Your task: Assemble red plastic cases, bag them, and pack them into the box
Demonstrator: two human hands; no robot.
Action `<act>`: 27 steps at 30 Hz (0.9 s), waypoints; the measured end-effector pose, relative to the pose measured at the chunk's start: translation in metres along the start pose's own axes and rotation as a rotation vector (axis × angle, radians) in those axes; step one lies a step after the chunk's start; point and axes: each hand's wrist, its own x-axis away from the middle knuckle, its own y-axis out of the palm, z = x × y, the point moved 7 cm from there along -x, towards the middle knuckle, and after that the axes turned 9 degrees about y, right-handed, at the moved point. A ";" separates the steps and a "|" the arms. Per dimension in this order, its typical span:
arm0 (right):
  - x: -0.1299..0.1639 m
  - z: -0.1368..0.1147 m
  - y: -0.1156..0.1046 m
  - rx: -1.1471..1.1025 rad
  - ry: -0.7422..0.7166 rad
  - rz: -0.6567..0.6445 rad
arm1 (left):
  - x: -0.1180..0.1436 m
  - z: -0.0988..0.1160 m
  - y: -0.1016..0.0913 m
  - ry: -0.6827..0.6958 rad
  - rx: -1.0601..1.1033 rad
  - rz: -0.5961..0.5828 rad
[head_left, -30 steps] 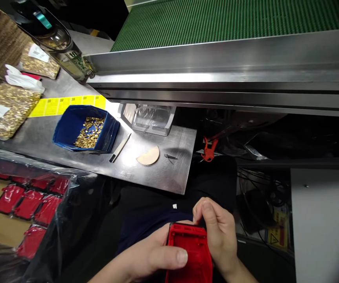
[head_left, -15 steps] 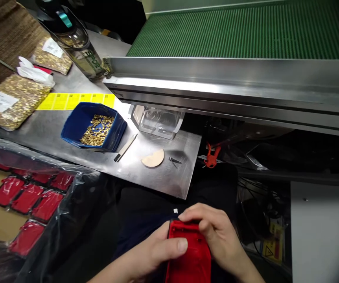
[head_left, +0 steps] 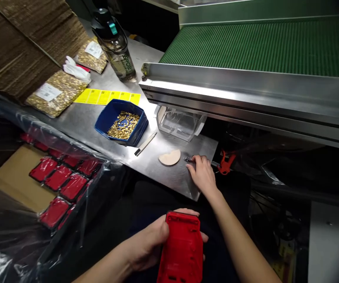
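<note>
My left hand (head_left: 150,239) is wrapped round a red plastic shell (head_left: 183,245) with a dark edge, its hollow inner side facing up. The thumb lies on the left rim, and fingertips show past the right side. My right hand (head_left: 203,173) is over the metal table's corner, thumb and forefinger apart at the right end of a small nail clipper (head_left: 188,159). That clipper lies on the table, partly covered by the fingers. Left of it rests a pale, flat disc with a notched edge (head_left: 170,157).
A pen (head_left: 146,144) and a blue bin (head_left: 104,118) of small brass parts stand leftward. Behind are bags of brass parts (head_left: 59,94), yellow labels (head_left: 98,96) and a bottle (head_left: 116,51). A conveyor (head_left: 246,47) runs right. Bagged red shells (head_left: 73,184) fill a lined box.
My right hand has left the red shell and reached forward to the nail clipper. My left hand keeps the shell, its thumb shifted to the rim. The camera view has turned left.
</note>
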 end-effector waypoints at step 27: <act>0.161 -0.063 -0.086 -0.282 -0.222 -0.275 | -0.014 -0.001 0.022 0.115 -0.180 0.042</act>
